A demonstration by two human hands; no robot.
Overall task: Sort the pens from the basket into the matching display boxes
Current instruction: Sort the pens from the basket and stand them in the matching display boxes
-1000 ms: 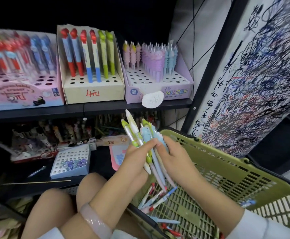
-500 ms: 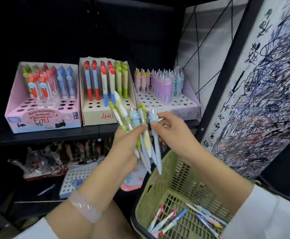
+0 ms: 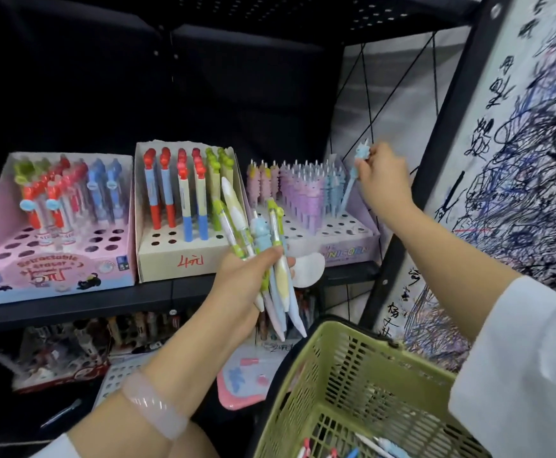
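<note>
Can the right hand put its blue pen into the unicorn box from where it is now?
Probably yes. The right hand holds the blue pen just above the unicorn box, beside its blue pens, and nothing lies between.

dim shelving, soft blur, warped edges

Shelf (image 3: 71, 312): three display boxes side by side. Left box (image 3: 52, 269), middle box (image 3: 170, 256), right box (image 3: 346, 249), each with pens upright in rear holes. Left hand (image 3: 246, 282) before middle box, gripping pen bundle (image 3: 263, 259). Right hand (image 3: 382, 180) above right box's right rear corner, pinching single pen (image 3: 352, 180). Basket (image 3: 346, 385) below, lower right, loose pens inside. Lower shelf beneath: assorted stock.
</note>
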